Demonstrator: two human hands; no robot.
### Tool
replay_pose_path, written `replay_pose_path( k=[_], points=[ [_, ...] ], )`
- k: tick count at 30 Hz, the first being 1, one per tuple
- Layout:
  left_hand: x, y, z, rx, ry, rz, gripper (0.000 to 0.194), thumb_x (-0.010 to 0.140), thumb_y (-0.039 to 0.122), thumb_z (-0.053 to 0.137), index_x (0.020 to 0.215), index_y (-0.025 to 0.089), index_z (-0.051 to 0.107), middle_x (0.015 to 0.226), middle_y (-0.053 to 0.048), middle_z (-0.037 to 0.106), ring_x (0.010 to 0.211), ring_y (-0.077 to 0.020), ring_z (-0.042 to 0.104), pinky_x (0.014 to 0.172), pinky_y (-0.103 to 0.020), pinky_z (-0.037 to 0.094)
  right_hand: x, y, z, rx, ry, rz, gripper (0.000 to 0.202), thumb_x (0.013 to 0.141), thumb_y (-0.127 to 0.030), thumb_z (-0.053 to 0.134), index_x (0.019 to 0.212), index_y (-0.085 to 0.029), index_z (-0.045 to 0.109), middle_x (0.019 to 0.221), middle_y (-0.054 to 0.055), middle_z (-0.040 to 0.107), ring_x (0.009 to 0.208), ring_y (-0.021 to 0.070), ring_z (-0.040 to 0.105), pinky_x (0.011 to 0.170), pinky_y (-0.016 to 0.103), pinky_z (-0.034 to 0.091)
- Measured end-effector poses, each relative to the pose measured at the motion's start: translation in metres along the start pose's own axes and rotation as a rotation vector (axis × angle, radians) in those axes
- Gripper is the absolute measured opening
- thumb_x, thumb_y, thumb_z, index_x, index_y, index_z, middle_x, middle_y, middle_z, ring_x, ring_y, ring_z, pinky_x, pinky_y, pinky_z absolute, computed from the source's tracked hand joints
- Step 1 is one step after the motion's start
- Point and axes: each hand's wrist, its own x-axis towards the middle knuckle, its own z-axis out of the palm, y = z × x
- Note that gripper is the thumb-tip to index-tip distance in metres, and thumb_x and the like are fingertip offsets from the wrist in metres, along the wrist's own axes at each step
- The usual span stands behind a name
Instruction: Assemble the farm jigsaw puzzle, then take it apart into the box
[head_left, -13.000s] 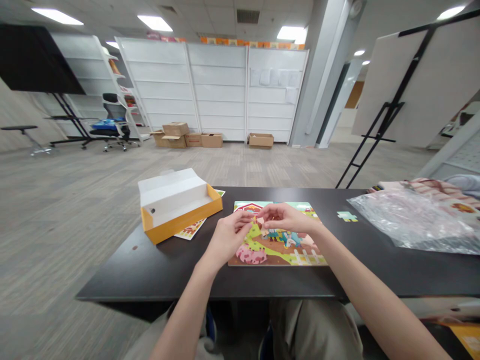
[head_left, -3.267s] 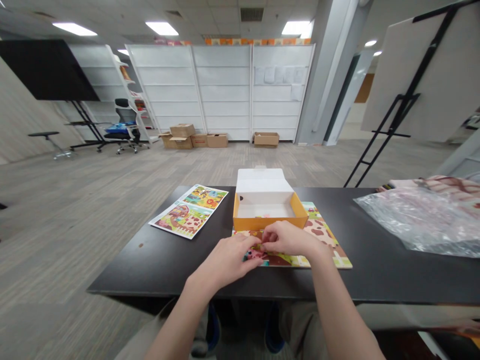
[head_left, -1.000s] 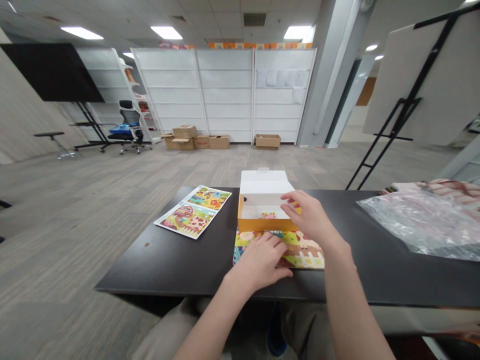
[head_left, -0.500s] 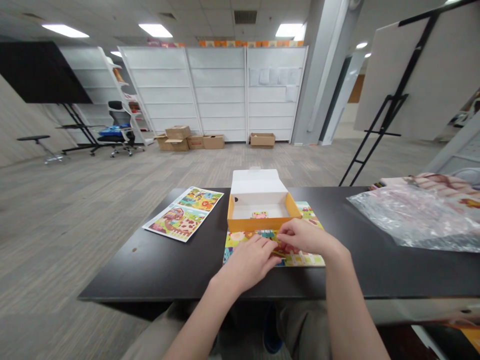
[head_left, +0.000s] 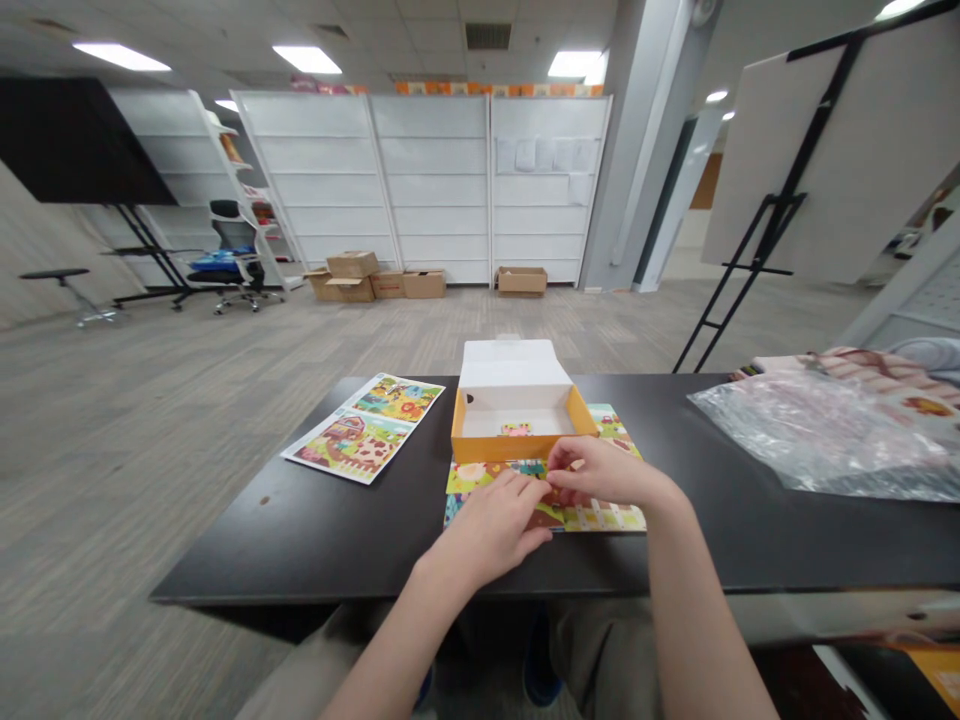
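A colourful jigsaw puzzle (head_left: 604, 517) lies flat on the black table, partly covered by my hands and an open yellow box. My left hand (head_left: 499, 522) rests on its near left part, thumb apart and fingers stretched over the surface. Just right of those fingertips, my right hand (head_left: 600, 472) is bent down with thumb and fingers pinched together against the puzzle. Whatever lies between them is hidden. Behind both hands stands the yellow box (head_left: 499, 447), its white lid (head_left: 514, 362) raised at the back. One small pink-and-yellow puzzle piece (head_left: 517, 429) lies inside it.
Left on the black table (head_left: 315, 535) lies a printed picture sheet (head_left: 364, 427) with farm and animal scenes. Clear plastic wrapping (head_left: 810, 430) and patterned fabric occupy the right side. Cardboard boxes (head_left: 352, 275), a chair (head_left: 231, 255) and white shelves stand beyond.
The right hand has shifted slightly left, nearer the left fingertips. My left thumb sits a little lower, showing more of the puzzle between the hands. The view has turned slightly.
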Motion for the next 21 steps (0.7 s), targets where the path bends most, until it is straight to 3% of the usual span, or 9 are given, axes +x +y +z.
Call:
replay_pose_path(
  k=[7, 10, 13, 17, 21],
  points=[
    [0.000, -0.001, 0.000, -0.050, -0.024, -0.052, 0.040, 0.087, 0.029, 0.073, 0.121, 0.018, 0.055, 0.117, -0.010, 0.066, 0.114, -0.0279, 0.059, 0.095, -0.041, 0.051, -0.006, -0.010, -0.003, 0.116, -0.091, -0.024, 0.033, 0.078, -0.046, 0.072, 0.090, -0.020, 0.056, 0.079, 0.001, 0.069, 0.073, 0.0165, 0.069, 0.065, 0.027, 0.056],
    [0.000, -0.002, 0.000, -0.075, -0.001, -0.048, 0.041, 0.086, 0.030, 0.074, 0.121, 0.018, 0.056, 0.118, -0.009, 0.066, 0.115, -0.0273, 0.059, 0.096, -0.040, 0.050, -0.005, -0.008, -0.005, 0.003, -0.057, -0.050, 0.032, 0.077, -0.044, 0.072, 0.089, -0.018, 0.059, 0.079, 0.002, 0.070, 0.073, 0.0169, 0.068, 0.063, 0.026, 0.054],
    [-0.001, -0.002, 0.001, -0.057, 0.042, -0.040, 0.025, 0.095, 0.030, 0.062, 0.117, 0.021, 0.058, 0.114, -0.007, 0.068, 0.110, -0.0247, 0.062, 0.093, -0.038, 0.051, -0.006, -0.006, -0.006, -0.071, -0.046, -0.019, 0.030, 0.076, -0.043, 0.074, 0.086, -0.018, 0.060, 0.078, 0.003, 0.070, 0.071, 0.0173, 0.068, 0.060, 0.026, 0.053],
    [-0.002, -0.001, 0.000, 0.011, 0.178, -0.014, 0.015, 0.102, 0.022, 0.046, 0.106, 0.021, 0.061, 0.103, -0.005, 0.070, 0.097, -0.0203, 0.066, 0.085, -0.033, 0.052, -0.009, -0.011, -0.006, 0.028, -0.114, 0.014, 0.035, 0.082, -0.052, 0.068, 0.090, -0.019, 0.058, 0.072, 0.002, 0.069, 0.069, 0.0172, 0.069, 0.059, 0.025, 0.054],
    [-0.003, -0.002, -0.003, 0.077, 0.419, 0.050, 0.015, 0.101, 0.021, 0.048, 0.103, 0.020, 0.062, 0.106, -0.006, 0.070, 0.098, -0.0198, 0.065, 0.086, -0.034, 0.053, -0.010, -0.013, -0.006, 0.166, -0.045, -0.002, 0.044, 0.083, -0.060, 0.066, 0.092, -0.018, 0.055, 0.080, 0.002, 0.068, 0.067, 0.0154, 0.070, 0.059, 0.025, 0.055]
  ],
)
